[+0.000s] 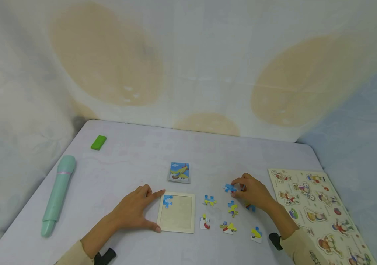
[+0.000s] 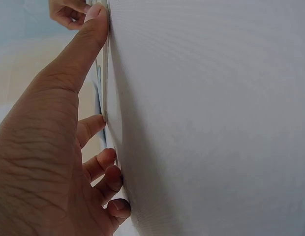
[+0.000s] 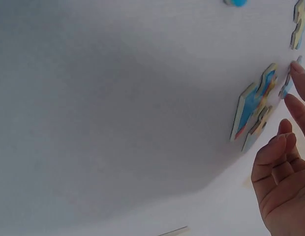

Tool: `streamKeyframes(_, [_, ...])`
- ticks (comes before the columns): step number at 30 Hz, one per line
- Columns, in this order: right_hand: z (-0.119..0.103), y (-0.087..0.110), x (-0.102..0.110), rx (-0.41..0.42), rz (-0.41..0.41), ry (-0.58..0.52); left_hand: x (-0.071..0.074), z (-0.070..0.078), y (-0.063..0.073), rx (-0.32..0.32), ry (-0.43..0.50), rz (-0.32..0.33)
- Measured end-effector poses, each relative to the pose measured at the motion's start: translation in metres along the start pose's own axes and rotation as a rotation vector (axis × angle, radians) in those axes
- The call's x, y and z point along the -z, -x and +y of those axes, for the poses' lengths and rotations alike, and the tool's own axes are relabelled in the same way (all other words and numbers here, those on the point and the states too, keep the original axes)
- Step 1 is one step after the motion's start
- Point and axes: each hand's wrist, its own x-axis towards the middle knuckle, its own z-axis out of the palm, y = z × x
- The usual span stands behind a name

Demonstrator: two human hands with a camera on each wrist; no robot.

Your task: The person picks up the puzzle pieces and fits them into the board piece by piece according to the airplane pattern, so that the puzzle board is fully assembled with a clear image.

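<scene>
My left hand (image 1: pixel 133 209) rests at the left edge of a wooden puzzle tray (image 1: pixel 193 213). Its thumb and index finger are spread to the near and far left corners; in the left wrist view the thumb (image 2: pixel 69 64) lies along the tray's edge. One blue puzzle piece (image 1: pixel 167 201) sits in the tray's far left corner. My right hand (image 1: pixel 252 191) pinches another blue puzzle piece (image 1: pixel 229 188) between thumb and index finger, close over the table. Below it are a blue-yellow piece (image 1: pixel 233 208) and a piece (image 1: pixel 250 207) partly hidden by the hand.
More pieces lie around: a blue-yellow one (image 1: pixel 209 200), a red-white one (image 1: pixel 205 222), a red-yellow one (image 1: pixel 229 227) and a yellow one (image 1: pixel 256 234). Behind the tray is an airplane picture card (image 1: pixel 179 172). A sticker-like board (image 1: pixel 314 213), mint tube (image 1: pixel 58 195) and green block (image 1: pixel 98 142) flank them.
</scene>
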Motion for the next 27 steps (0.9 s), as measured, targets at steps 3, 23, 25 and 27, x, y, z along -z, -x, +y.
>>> streamKeyframes(3, [-0.001, -0.002, -0.003, -0.007, 0.005, 0.0, 0.001, 0.001, 0.002, 0.015, 0.003, -0.007])
streamKeyframes(23, [0.006, 0.0, -0.014, 0.076, 0.127, 0.153, 0.004, 0.005, -0.001, 0.019, -0.001, -0.025])
streamKeyframes(25, [0.005, 0.0, -0.015, 0.09, 0.14, 0.167, 0.004, 0.004, -0.001, 0.025, -0.001, -0.027])
streamKeyframes(27, [0.004, 0.0, -0.017, 0.1, 0.15, 0.178, 0.004, 0.004, 0.0, 0.028, -0.006, -0.026])
